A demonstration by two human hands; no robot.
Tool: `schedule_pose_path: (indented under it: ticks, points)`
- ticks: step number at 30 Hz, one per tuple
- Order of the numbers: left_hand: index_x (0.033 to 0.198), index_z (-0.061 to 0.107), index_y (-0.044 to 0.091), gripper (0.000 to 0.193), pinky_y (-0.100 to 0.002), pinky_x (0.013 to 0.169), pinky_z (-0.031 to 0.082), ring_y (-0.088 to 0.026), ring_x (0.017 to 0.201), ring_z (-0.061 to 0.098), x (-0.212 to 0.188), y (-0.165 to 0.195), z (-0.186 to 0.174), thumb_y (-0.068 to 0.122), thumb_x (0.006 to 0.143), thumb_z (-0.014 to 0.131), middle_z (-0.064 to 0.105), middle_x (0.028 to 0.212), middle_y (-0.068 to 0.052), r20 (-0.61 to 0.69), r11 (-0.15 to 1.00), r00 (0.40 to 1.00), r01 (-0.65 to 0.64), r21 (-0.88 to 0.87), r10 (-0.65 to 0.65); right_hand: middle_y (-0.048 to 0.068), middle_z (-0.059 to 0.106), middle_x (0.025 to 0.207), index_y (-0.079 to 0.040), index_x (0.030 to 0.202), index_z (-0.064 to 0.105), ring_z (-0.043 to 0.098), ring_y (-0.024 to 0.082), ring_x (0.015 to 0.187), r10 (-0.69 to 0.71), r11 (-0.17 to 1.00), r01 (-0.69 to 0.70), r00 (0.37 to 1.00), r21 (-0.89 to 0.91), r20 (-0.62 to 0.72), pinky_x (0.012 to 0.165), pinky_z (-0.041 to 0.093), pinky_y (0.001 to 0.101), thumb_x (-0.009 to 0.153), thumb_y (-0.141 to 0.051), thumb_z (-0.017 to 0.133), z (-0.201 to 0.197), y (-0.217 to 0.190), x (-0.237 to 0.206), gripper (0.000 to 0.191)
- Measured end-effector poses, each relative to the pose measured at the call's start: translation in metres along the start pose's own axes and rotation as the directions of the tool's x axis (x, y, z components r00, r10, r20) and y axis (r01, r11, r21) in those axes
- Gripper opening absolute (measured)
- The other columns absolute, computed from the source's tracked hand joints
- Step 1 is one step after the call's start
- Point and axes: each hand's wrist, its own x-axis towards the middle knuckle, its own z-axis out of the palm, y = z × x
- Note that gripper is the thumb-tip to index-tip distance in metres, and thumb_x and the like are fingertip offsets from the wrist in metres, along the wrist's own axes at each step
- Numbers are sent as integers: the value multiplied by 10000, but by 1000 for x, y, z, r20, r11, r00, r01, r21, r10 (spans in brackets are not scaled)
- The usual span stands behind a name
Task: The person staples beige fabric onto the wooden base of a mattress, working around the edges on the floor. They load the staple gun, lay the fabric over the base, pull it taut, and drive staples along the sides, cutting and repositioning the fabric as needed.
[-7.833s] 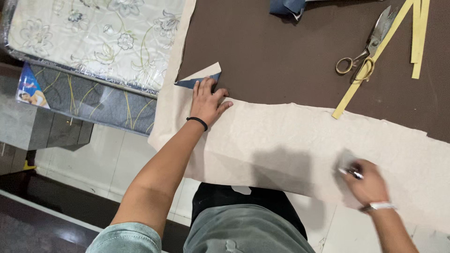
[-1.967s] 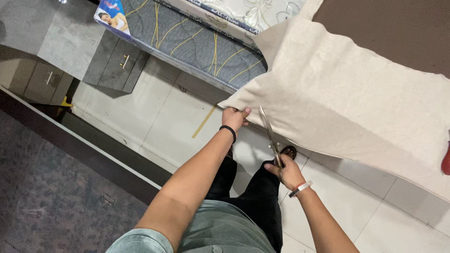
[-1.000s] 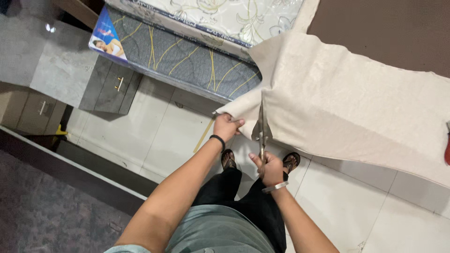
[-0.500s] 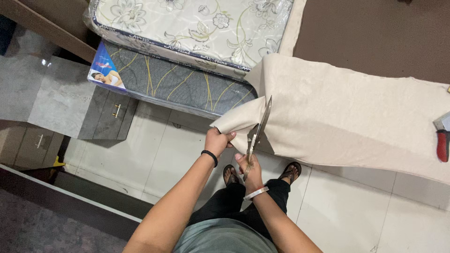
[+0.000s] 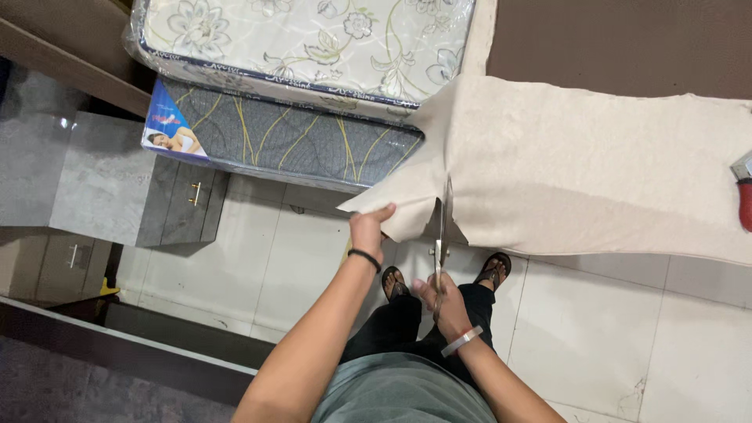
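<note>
head view, looking straight down past the person's chest; the right hand (image 5: 445, 301) is closed around the handles of a pair of scissors (image 5: 443, 227), the blades running up and away from the grip into the hanging edge of a beige cloth (image 5: 595, 172); the blade tips sit inside a slit in the cloth, just above the fist, though whether the blades are parted cannot be told at this size; a pale bracelet circles the wrist right below the grip; the left hand (image 5: 370, 227) pinches the loose flap of the same cloth, thumb on top, just to the left of the blades and a little above the scissor handles; a black band sits on that wrist; the flap held there droops toward the floor, while the rest of the cloth spreads up and to the right of the grip across a dark brown table (image 5: 627, 39); beneath both hands, two sandalled feet stand on pale floor tiles (image 5: 313, 266); up and left of the left hand lie two wrapped mattresses (image 5: 305, 86), a floral one stacked on a grey one; further left stands a grey cabinet (image 5: 117, 184); far to the right of the grip, a red-handled tool (image 5: 744, 200) rests on the cloth at the frame edge
</note>
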Motion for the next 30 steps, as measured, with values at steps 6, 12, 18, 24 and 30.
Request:
schedule_pose_path:
  ticks: [6,12,18,24,30]
  points:
    - [1052,699,-112,345,-387,578,517,-273,738,691,-19,-9,-3,95,797,802,730,966,-200,-145,998,989,26,52,-19,27,517,606,-17,803,561,471,117,476,104,992,-98,991,79,-83,436,400,275,863,-393,797,9,-37,21,449]
    - [1009,627,-39,289,-410,647,614,-267,777,741,-29,6,1,35,766,766,743,947,-153,-142,999,989,-45,-21,42,12,531,604,-77,819,605,500,101,458,12,995,-7,998,104,-54,424,416,274,872,-431,777,5,-86,41,397]
    - [994,730,-115,276,-376,648,503,-242,772,684,-35,5,-1,53,792,814,747,941,-182,-163,982,983,-51,181,81,5,539,605,-50,803,656,490,103,456,-2,989,16,995,150,-98,425,408,275,882,-465,718,10,-125,61,426]
    - [1040,689,-113,306,-387,695,562,-260,811,717,-34,16,-15,49,801,790,757,966,-174,-217,997,974,-51,56,62,6,532,576,-12,782,631,502,110,445,-34,997,40,995,65,-92,420,416,288,896,-469,732,10,-154,93,482]
    - [1139,730,-42,341,-347,744,529,-220,867,696,-30,24,-28,59,815,762,762,1026,-130,-211,975,957,-175,134,201,-1,537,581,-72,783,622,507,105,440,-61,984,71,996,164,-63,417,430,266,868,-485,763,10,-187,123,445]
